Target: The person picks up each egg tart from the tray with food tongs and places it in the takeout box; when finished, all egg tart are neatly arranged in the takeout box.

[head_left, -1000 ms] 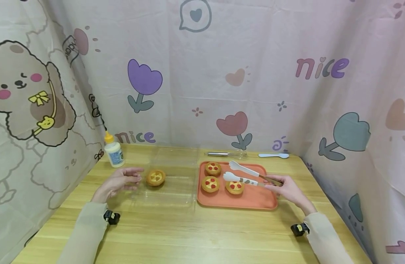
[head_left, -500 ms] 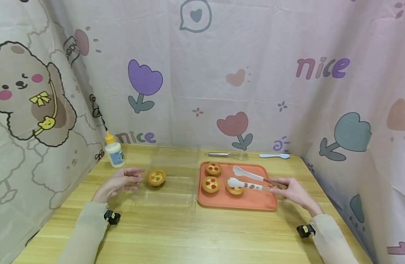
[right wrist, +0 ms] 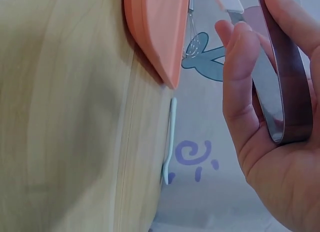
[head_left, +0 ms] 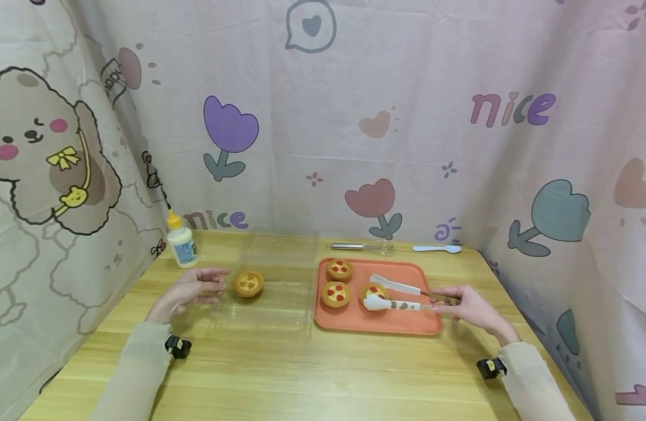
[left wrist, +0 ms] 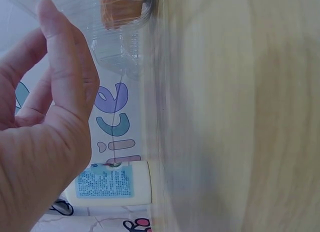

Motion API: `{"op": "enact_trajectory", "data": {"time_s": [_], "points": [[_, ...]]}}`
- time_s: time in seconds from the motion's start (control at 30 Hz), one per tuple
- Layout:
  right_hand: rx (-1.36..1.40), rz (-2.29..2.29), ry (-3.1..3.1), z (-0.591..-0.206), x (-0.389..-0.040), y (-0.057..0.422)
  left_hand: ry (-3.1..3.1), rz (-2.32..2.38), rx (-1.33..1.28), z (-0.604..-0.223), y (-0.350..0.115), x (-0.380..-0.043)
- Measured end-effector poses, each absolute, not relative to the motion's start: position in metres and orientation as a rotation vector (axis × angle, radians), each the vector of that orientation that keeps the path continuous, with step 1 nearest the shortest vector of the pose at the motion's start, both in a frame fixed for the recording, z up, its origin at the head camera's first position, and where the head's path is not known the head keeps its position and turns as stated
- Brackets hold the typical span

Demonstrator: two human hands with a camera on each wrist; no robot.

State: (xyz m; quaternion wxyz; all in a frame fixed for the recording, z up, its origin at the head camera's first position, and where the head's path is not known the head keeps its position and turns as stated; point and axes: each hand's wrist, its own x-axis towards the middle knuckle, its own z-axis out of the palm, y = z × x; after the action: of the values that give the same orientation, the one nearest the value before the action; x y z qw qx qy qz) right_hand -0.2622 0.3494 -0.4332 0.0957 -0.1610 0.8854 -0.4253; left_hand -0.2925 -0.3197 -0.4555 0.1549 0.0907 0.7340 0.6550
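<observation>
Between the right hand's (head_left: 474, 309) fingers (right wrist: 239, 74) lie pinched tongs (head_left: 401, 305); the left hand's (head_left: 188, 289) fingers curve loosely beside a box (head_left: 287, 292).

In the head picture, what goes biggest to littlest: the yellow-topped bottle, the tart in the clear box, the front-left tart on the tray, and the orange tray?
1. Orange tray
2. Yellow-topped bottle
3. Boxed tart and front-left tart, together: they look too alike to rank

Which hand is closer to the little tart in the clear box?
Left. The left hand is just left of the tart, beside the clear box; the right hand is farther off, at the orange tray's right edge, holding tongs.
</observation>
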Motion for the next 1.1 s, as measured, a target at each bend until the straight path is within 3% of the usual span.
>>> {"op": "enact_trajectory", "data": {"time_s": [1.1], "points": [[-0.507,-1.267,2.666,-0.4406,-0.2628,0.3478,2.089,1.89,0.23,-0.4532,-0.3182,-0.2898]]}}
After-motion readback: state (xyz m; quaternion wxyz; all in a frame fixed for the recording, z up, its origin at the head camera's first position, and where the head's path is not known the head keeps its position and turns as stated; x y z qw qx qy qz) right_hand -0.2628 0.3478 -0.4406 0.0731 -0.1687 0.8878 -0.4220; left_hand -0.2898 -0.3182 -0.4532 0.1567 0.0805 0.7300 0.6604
